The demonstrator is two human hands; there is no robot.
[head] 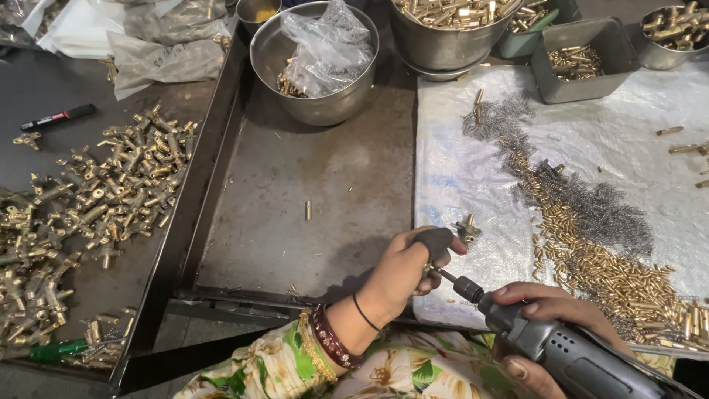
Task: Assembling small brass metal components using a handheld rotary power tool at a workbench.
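Brass valve fitting (467, 229) pinched in left hand (410, 270) fingers; right hand (543, 325) clamped round grey power screwdriver (561, 351), bit against it. Beyond: steel bowl (314, 63) with plastic bag (329, 48), steel pot (443, 33) of brass parts, grey tray (583, 59) of brass pins.
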